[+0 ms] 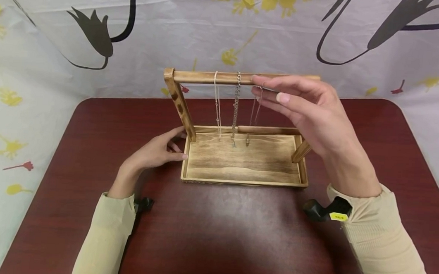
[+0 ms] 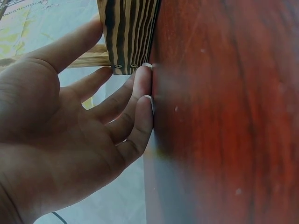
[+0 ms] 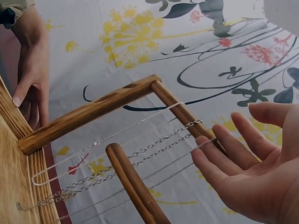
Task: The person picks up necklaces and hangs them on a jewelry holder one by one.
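A wooden jewelry stand holds a shallow tray (image 1: 218, 166) beneath a raised top bar (image 1: 196, 77). My left hand (image 1: 155, 148) rests against the tray's left end, thumb and fingertips touching it; in the left wrist view its fingers lie along the tabletop by the striped wood. My right hand (image 1: 317, 113) is at the right part of the bar, its extended fingers touching it and the thin necklace (image 1: 258, 108) hanging there. In the right wrist view the thumb stands apart. Left of it hang a thicker chain necklace (image 1: 236, 100) and a fine pale necklace (image 1: 217, 108).
The stand sits on a dark red table (image 1: 214, 236). A shorter wooden rod (image 1: 268, 130) with a free end lies low behind the tray. Patterned cloth (image 1: 165, 35) hangs behind the table. Each wrist carries a black camera mount.
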Tool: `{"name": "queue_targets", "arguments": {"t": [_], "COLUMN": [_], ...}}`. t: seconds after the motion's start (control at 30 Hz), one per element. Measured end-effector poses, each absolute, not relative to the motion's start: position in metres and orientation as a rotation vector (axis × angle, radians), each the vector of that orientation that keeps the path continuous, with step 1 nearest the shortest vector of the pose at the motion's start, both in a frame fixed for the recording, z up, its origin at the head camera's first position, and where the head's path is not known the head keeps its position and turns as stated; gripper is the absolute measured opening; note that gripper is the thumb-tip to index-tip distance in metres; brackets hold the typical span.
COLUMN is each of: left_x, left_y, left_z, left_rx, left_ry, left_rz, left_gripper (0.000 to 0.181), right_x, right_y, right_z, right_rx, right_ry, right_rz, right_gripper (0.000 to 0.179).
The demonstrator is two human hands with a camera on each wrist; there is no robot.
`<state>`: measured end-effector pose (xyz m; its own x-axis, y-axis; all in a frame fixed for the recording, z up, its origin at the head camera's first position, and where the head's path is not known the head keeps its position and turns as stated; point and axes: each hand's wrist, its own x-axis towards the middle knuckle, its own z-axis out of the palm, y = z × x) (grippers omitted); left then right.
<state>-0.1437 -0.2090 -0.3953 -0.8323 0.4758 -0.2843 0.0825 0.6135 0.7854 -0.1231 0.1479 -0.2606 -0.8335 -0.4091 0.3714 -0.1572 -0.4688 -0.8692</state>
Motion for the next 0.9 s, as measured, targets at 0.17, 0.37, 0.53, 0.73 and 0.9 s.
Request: {"name": "queue_targets", "arguments": {"t": [0.17,0.37,0.53,0.73,0.9], "left_x": [-0.142,-0.142,-0.14,-0.138,-0.138], "left_y": [-0.21,-0.21,-0.208,-0.208,-0.209], "left_z": [-0.394,-0.39,-0.387,-0.385,-0.383], "left_rx": [0.442,0.465,0.49,0.495,0.512], "left_ry": [2.385,2.447,2.488,2.542,2.586], "left_rz": [1.086,1.011,0.965,0.936,0.914], "left_gripper": [0.085,0.083,0.08,0.074,0.072], "right_x": [-0.123,-0.118,-0.115,-0.111,-0.104], "right_y": [0.148,0.152,0.157,0.162,0.172], "right_z": [-0.259,-0.258,-0.258,-0.259,-0.258], "right_rx": [-0.853,-0.79,-0.719,-0.672,-0.571], "right_ry": [1.554,1.723,1.783,1.883,2.086], "right_rz": [-2.394,-2.342,-2.299,-2.207,-2.046], "right_gripper": [0.029,0.027,0.027,0.027,0.031]}}
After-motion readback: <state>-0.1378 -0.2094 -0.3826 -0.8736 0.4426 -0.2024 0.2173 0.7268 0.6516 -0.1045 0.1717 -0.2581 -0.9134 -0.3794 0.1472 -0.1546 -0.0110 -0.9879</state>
